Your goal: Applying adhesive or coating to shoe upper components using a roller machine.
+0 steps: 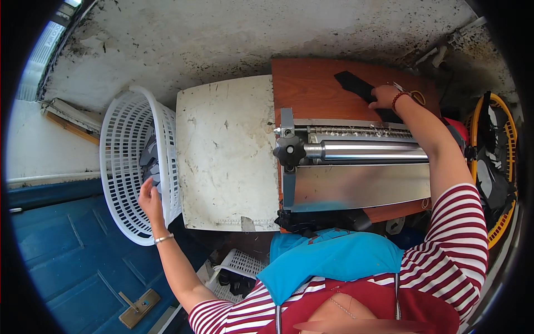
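At the far side of the reddish-brown wooden board (311, 83), my right hand (384, 97) has its fingers closed on a flat black piece of material (355, 86). Part of that piece is hidden under the hand. My left hand (149, 200) is at the near side of a white plastic basket (125, 167), fingers apart and holding nothing I can see. Grey and dark flat pieces (149, 156) lie inside this basket. Between my arms is a machine with a shiny metal roller (367, 151) and a black star-shaped knob (290, 150).
A worn white tabletop (228, 150) adjoins the board. Scissors with orange handles (418, 98) lie behind my right wrist. On the right stands a yellow basket (509, 192) with dark and grey pieces. A small white basket (245, 261) is below the table; a blue door (67, 239) is at left.
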The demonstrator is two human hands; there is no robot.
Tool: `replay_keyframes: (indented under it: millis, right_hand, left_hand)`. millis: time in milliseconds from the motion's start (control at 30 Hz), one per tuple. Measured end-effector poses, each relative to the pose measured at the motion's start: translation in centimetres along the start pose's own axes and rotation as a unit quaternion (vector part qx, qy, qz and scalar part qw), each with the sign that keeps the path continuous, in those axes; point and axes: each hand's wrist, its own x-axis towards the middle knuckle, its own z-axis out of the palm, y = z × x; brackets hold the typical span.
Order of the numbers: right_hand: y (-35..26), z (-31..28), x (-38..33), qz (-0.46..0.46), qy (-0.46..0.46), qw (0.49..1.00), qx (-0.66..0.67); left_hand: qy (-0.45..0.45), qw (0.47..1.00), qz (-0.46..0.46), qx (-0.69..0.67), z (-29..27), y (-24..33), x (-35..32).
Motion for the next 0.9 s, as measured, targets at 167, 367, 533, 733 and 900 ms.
replay_keyframes:
  millis: [167, 367, 533, 733, 900]
  right_hand:
    - [-0.4, 2.2, 1.8, 0.021, -0.018, 0.997, -0.066]
    - [1.4, 4.8, 4.2, 0.002, 0.064, 0.998, -0.024]
    - [3.5, 2.2, 4.2, -0.036, 0.188, 0.981, 0.012]
    - [5.4, -7.3, -2.9, -0.093, 0.314, 0.868, 0.374]
    - [2.2, -12.5, -14.1, -0.158, 0.227, 0.827, 0.49]
  left_hand:
    - [0.045, 0.996, -0.078, -0.021, -2.7, -1.8, -7.1]
    - [0.061, 0.989, -0.132, -0.027, -2.1, -1.1, -9.3]
    - [0.032, 0.994, -0.063, -0.08, 0.3, 2.8, -6.4]
    - [-0.012, 0.989, 0.024, -0.144, 2.4, 10.6, -3.8]
    - [-0.093, 0.966, 0.107, -0.218, 5.0, 21.2, -5.0]
